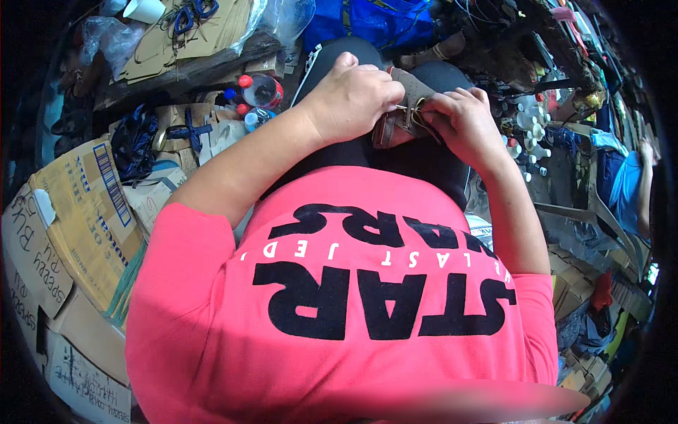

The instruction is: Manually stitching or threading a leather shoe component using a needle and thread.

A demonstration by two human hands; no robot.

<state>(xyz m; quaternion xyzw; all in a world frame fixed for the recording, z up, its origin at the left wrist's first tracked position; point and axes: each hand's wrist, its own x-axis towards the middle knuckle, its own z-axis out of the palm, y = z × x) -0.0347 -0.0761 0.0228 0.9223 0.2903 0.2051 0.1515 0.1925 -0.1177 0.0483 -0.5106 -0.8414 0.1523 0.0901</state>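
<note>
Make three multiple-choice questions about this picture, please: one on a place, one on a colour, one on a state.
1. Where is the brown shoe?
A. on the lap, between both hands
B. on the cardboard at the left
C. in a plastic bag

2. What colour is the shirt?
A. blue
B. pink
C. white

3. What is the left hand doing?
A. hanging free
B. holding a cup
C. gripping the shoe

Answers: 1 A, the shoe lies on the black trousers between the left hand and the right hand. 2 B, it is pink with black letters. 3 C, its fingers close on the shoe.
</note>
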